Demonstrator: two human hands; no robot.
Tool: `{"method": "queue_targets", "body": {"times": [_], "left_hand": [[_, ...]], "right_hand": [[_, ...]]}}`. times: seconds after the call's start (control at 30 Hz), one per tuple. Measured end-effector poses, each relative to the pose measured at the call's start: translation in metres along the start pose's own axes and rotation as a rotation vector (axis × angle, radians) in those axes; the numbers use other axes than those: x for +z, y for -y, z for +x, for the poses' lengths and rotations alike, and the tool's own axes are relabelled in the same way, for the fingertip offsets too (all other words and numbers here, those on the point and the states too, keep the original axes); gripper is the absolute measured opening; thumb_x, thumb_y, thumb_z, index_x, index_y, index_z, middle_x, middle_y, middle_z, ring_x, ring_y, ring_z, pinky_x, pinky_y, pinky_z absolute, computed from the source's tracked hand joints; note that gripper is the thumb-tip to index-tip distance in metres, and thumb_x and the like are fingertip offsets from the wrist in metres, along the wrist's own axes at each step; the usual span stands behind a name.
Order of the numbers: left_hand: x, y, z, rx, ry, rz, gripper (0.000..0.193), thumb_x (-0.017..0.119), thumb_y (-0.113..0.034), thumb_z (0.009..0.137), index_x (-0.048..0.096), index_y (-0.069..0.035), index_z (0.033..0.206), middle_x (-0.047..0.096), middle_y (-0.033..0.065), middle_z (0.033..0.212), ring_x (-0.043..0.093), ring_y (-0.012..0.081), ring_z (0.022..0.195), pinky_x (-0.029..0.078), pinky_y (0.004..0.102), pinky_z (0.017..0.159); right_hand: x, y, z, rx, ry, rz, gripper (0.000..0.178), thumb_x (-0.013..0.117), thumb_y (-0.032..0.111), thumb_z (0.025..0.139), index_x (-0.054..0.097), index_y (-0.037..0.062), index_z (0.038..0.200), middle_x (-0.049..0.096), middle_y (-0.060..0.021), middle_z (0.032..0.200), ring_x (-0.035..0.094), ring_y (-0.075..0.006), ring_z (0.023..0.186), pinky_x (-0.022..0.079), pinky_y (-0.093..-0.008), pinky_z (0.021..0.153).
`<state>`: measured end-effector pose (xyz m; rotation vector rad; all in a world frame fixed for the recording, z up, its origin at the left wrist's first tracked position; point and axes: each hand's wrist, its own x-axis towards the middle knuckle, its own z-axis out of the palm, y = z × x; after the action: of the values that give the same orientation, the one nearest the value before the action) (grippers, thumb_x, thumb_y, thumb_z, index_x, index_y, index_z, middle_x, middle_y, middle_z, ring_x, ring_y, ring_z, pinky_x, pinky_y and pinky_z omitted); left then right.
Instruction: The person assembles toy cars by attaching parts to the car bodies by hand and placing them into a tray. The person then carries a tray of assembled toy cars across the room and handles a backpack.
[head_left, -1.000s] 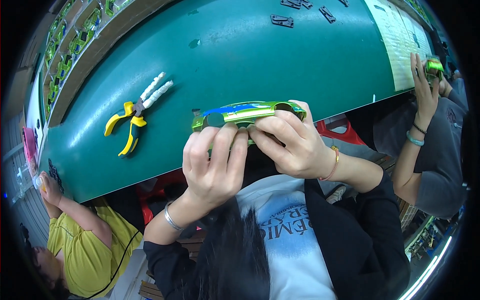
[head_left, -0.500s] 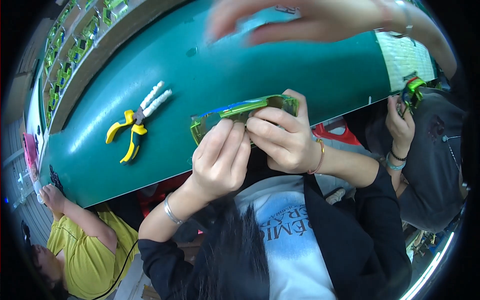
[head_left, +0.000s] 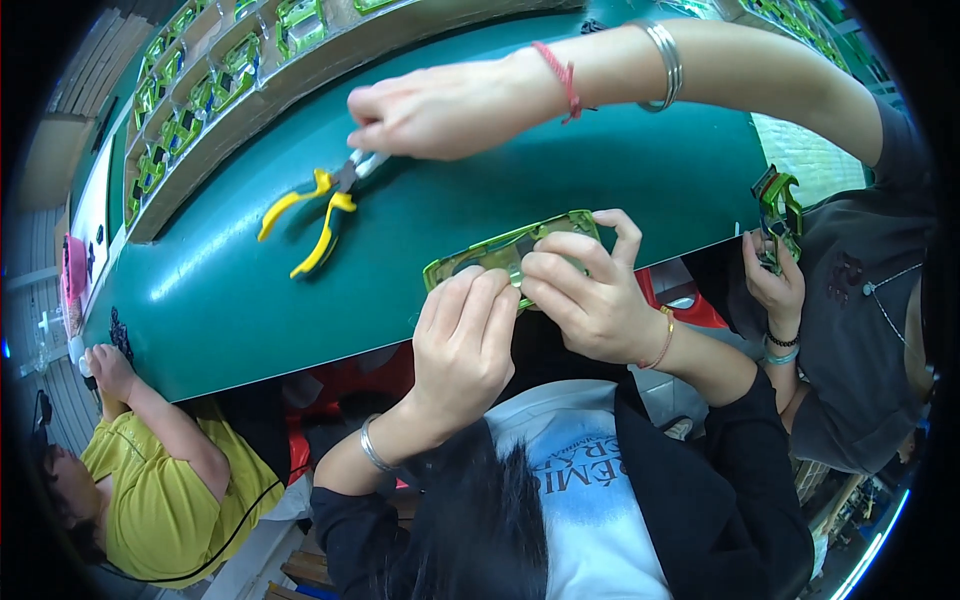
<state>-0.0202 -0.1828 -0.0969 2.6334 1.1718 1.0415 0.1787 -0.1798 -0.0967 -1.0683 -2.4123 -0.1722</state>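
Both my hands grip a green, partly see-through plastic shell [head_left: 515, 250], long and shallow, above the near edge of the bench. My left hand [head_left: 462, 335] pinches its near side with bent fingers. My right hand [head_left: 590, 290] closes round its right end, thumb hidden, one finger sticking out beyond the corner. The fingertips of both hands meet close together at the shell's near edge; whatever small piece may lie between them is hidden. Beyond the shell lie pliers [head_left: 335, 200] with yellow handles and white-wrapped jaws. A co-worker's hand [head_left: 440, 110] covers the jaw tips.
The bench top [head_left: 250, 330] is green. Across its far left runs a divided tray [head_left: 200, 165] holding several similar green shells. On the right the co-worker's other hand holds a green piece [head_left: 780, 215]. A person in yellow [head_left: 190, 480] sits at the left.
The co-worker's blurred hand has swept left and nearer, down to the pliers' jaws. My hands keep hold of the shell, which has tipped to show more of its inside. The whole view has shifted slightly.
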Motion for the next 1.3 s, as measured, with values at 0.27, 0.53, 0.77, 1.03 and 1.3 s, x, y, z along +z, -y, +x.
{"method": "queue_targets", "body": {"times": [0.27,0.53,0.77,1.03,1.3], "left_hand": [[0.007,0.004,0.008,-0.044,-0.020,-0.073,0.023,0.065,0.004,0.074,0.067,0.008,0.096,0.067,0.0172,0.104,0.067,0.0344,0.101,0.057,0.0474,0.087],[-0.027,0.023,0.012,-0.147,-0.038,-0.099,0.028,0.080,-0.002,0.077,0.069,-0.006,0.102,0.068,0.0071,0.104,0.061,0.0307,0.112,0.046,0.0489,0.101],[-0.039,0.027,0.027,-0.213,-0.032,-0.417,0.021,0.078,0.005,0.078,0.072,-0.004,0.095,0.071,0.0081,0.090,0.065,0.0258,0.091,0.053,0.0351,0.080],[-0.058,0.011,0.047,-0.592,0.071,-0.858,0.021,0.068,-0.016,0.105,0.072,0.001,0.118,0.065,-0.0013,0.093,0.054,0.0019,0.080,0.042,0.0171,0.070],[-0.061,0.011,0.047,-0.603,0.078,-0.783,0.022,0.068,-0.019,0.105,0.073,-0.001,0.117,0.060,-0.0051,0.084,0.049,0.0000,0.072,0.034,0.0182,0.060]], "right_hand": [[0.019,-0.002,0.006,0.076,-0.208,0.224,0.022,0.070,-0.002,0.069,0.071,0.0036,0.090,0.071,-0.0052,0.102,0.068,-0.0241,0.101,0.038,-0.0510,0.099],[-0.005,-0.008,0.012,0.283,0.057,0.551,0.023,0.070,-0.003,0.082,0.068,0.0060,0.102,0.065,-0.0080,0.109,0.059,-0.0286,0.113,0.035,-0.0441,0.107],[-0.023,-0.023,0.025,0.388,0.246,1.035,0.018,0.073,0.016,0.093,0.070,0.0014,0.103,0.066,-0.0077,0.105,0.060,-0.0210,0.101,0.045,-0.0356,0.092],[-0.028,0.002,0.015,0.958,0.191,2.268,0.034,0.058,0.027,0.109,0.072,-0.0034,0.111,0.073,-0.0064,0.107,0.067,-0.0106,0.096,0.053,-0.0269,0.089],[-0.031,0.006,0.016,1.048,0.167,2.479,0.040,0.048,0.027,0.113,0.070,-0.0068,0.112,0.066,-0.0057,0.096,0.060,-0.0111,0.087,0.055,-0.0319,0.090]]}}
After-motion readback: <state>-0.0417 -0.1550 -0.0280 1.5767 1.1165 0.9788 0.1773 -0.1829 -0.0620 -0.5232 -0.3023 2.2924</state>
